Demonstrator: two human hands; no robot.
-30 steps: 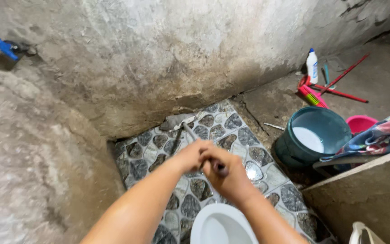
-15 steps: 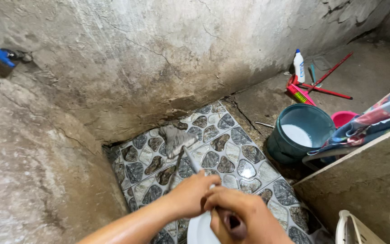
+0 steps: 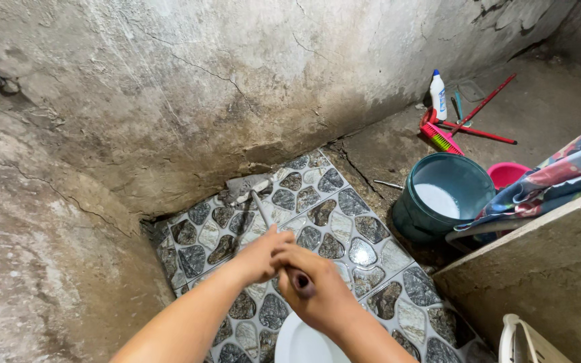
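Note:
Both hands grip one long-handled scrub brush. My left hand (image 3: 258, 256) holds the pale shaft further down. My right hand (image 3: 312, 290) closes on the dark end of the handle (image 3: 302, 283). The shaft (image 3: 261, 211) runs away from me to the grey brush head (image 3: 245, 187), which rests on the pebble-pattern floor tiles (image 3: 344, 232) at the foot of the rough concrete wall (image 3: 237, 87). The rim of a white toilet bowl (image 3: 298, 344) shows just below my hands.
A dark green bucket (image 3: 419, 222) holding pale liquid stands at the right, a pink tub (image 3: 508, 174) behind it. Further back lie a white bottle (image 3: 438, 95) and red brooms (image 3: 463, 125). A low concrete ledge (image 3: 539, 255) carries patterned cloth (image 3: 559, 176). White plastic handles (image 3: 559, 336) sit bottom right.
The brush head has been pushed away from me to the base of the wall, after being drawn back half a second ago. Both hands moved forward, still gripping the handle.

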